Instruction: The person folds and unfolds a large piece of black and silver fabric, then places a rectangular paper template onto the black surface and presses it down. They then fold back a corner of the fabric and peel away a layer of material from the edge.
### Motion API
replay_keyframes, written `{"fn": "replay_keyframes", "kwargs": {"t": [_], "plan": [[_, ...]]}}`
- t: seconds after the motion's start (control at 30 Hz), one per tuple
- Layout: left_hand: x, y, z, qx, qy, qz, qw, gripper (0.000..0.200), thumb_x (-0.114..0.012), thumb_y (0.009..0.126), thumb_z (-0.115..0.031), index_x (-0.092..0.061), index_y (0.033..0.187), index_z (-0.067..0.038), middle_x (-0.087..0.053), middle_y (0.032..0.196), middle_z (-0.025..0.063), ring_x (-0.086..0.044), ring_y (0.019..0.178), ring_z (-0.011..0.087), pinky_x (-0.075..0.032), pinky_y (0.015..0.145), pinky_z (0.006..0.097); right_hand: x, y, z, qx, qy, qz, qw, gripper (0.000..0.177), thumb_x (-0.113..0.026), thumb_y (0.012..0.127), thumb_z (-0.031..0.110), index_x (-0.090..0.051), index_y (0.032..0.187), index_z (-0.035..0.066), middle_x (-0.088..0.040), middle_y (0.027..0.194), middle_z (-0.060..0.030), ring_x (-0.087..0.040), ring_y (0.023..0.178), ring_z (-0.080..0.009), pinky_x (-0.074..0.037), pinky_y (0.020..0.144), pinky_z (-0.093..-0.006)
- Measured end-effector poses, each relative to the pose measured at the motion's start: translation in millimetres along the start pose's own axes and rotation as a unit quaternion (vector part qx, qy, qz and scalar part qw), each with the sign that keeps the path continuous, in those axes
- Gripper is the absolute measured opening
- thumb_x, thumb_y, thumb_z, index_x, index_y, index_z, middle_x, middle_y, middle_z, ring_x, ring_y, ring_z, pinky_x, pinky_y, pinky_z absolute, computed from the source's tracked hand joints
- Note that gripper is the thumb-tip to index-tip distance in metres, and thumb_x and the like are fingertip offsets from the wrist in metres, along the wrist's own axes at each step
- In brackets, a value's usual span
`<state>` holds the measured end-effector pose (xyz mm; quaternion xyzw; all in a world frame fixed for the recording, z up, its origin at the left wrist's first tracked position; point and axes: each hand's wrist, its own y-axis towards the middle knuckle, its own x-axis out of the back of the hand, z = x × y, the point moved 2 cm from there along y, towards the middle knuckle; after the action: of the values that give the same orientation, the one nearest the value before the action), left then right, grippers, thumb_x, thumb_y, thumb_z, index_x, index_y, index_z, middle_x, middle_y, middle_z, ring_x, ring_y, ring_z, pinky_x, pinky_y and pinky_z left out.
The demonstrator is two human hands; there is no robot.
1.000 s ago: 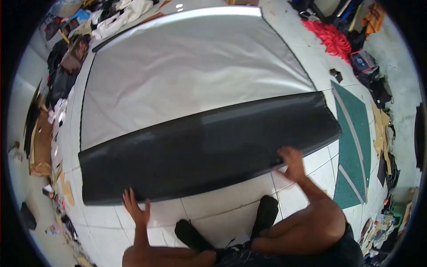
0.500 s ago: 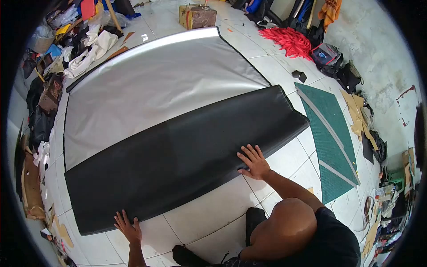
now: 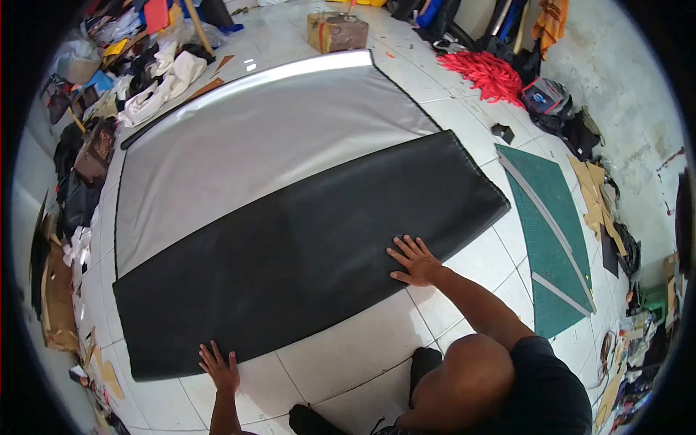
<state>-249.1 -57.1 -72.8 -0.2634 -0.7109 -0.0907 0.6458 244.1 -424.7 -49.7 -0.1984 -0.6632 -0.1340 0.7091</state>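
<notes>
Here both hands lie flat, fingers spread, gripping nothing. The left hand (image 3: 220,368) and right hand (image 3: 415,261) press the near edge of the black folded fabric (image 3: 304,254) on the tiled floor (image 3: 348,355). A green cutting mat (image 3: 547,239) lies just beside the fabric.

A large black cloth sheet (image 3: 304,254) is lying matt and finely grained, while its grey side (image 3: 246,152) is showing a soft, satiny sheen with faint creases. The white floor tiles (image 3: 348,355) are gleaming, glazed and smooth. A green cutting mat (image 3: 542,254) is looking matt, rubbery.
</notes>
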Motion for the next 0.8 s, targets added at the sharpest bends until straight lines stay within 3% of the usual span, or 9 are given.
{"fn": "replay_keyframes", "kwargs": {"t": [0.07,0.1,0.2,0.27,0.33,0.47,0.6,0.63,0.8], "plan": [[5.7,-1.8,5.3,0.012,-0.018,-0.004,1.0,0.068,-0.043,0.095,-0.047,-0.024,0.148,-0.01,-0.008,0.154,0.0217,-0.007,0.142,0.0408,-0.004,0.112,0.0575,27.5,-3.9,7.8,-0.004,0.04,-0.062,0.997,0.062,-0.052,0.09,0.05,-0.04,0.139,0.013,-0.036,0.143,-0.0163,-0.033,0.133,-0.0368,-0.024,0.109,-0.05],[9.1,-5.1,7.6,0.011,-0.07,-0.117,0.991,0.066,-0.049,0.094,-0.044,-0.029,0.146,-0.009,-0.013,0.153,0.022,-0.011,0.141,0.0414,-0.01,0.112,0.0554,25.7,-7.8,2.4,-0.068,0.099,-0.136,0.984,0.057,-0.06,0.086,0.043,-0.047,0.13,0.009,-0.045,0.133,-0.0163,-0.04,0.125,-0.0366,-0.029,0.105,-0.0498],[2.0,-6.1,54.4,0.228,-0.306,-0.271,0.884,0.07,-0.06,0.089,-0.043,-0.034,0.141,-0.004,-0.023,0.143,0.0274,-0.038,0.125,0.0392,-0.034,0.102,0.0444,-4.8,-49.0,-12.0,-0.31,0.282,-0.271,0.866,0.047,-0.066,0.086,0.035,-0.053,0.115,0.001,-0.061,0.101,-0.0161,-0.058,0.091,-0.0339,-0.045,0.084,-0.0433],[-34.1,-2.3,121.0,0.364,-0.457,-0.286,0.759,0.077,-0.065,0.083,-0.052,-0.039,0.134,0.0,-0.059,0.099,0.0179,-0.058,0.092,0.0297,-0.047,0.082,0.0426,-67.9,-90.2,-59.1,-0.426,0.236,-0.221,0.845,0.046,-0.061,0.089,0.046,-0.053,0.102,0.002,-0.06,0.074,-0.0107,-0.061,0.068,-0.0265,-0.049,0.063,-0.0367],[-0.4,-4.1,106.7,0.429,-0.507,-0.234,0.71,0.065,-0.064,0.086,-0.048,-0.047,0.122,0.004,-0.059,0.081,0.0091,-0.056,0.064,0.0182,-0.049,0.057,0.0313,-43.9,-96.9,-37.0,-0.54,0.504,-0.137,0.66,0.049,-0.063,0.084,0.054,-0.051,0.088,0.007,-0.05,0.055,-0.0055,-0.046,0.039,-0.0112,-0.032,0.032,-0.0263],[0.7,27.2,119.4,0.421,-0.698,-0.194,0.545,0.03,-0.061,0.091,-0.028,-0.055,0.095,0.001,-0.057,0.076,0.0078,-0.053,0.055,0.0174,-0.047,0.046,0.0291,-56.5,-80.4,-72.0,-0.515,0.657,-0.2,0.512,0.046,-0.065,0.084,0.05,-0.053,0.086,0.007,-0.052,0.058,-0.0021,-0.046,0.042,-0.0112,-0.038,0.038,-0.0239],[-20.0,29.9,141.7,0.406,-0.728,-0.155,0.53,0.025,-0.061,0.091,-0.022,-0.056,0.096,0.001,-0.058,0.08,0.0082,-0.052,0.054,0.0177,-0.045,0.045,0.0293,-51.4,-63.0,-90.3,-0.531,0.708,-0.258,0.388,0.022,-0.062,0.087,0.026,-0.058,0.097,0.006,-0.059,0.084,-0.0047,-0.055,0.065,-0.014,-0.048,0.058,-0.0289],[-20.6,23.2,139.9,0.399,-0.728,-0.15,0.537,0.024,-0.061,0.091,-0.022,-0.057,0.097,0.001,-0.058,0.081,0.0081,-0.053,0.056,0.0178,-0.046,0.047,0.0298,-52.3,-67.2,-96.3,-0.48,0.735,-0.219,0.426,0.021,-0.061,0.085,0.021,-0.059,0.1,0.006,-0.059,0.091,-0.0044,-0.057,0.074,-0.0165,-0.05,0.067,-0.0326],[-13.9,-28.6,107.6,0.414,-0.726,-0.162,0.525,0.021,-0.062,0.091,-0.022,-0.057,0.105,-0.007,-0.059,0.091,0.0044,-0.055,0.081,0.0183,-0.047,0.07,0.0373,-117.2,-115.4,-155.6,-0.493,0.729,-0.24,0.41,0.023,-0.057,0.089,0.028,-0.059,0.101,0.008,-0.058,0.084,-0.0042,-0.056,0.067,-0.0186,-0.045,0.052,-0.0286]]}}
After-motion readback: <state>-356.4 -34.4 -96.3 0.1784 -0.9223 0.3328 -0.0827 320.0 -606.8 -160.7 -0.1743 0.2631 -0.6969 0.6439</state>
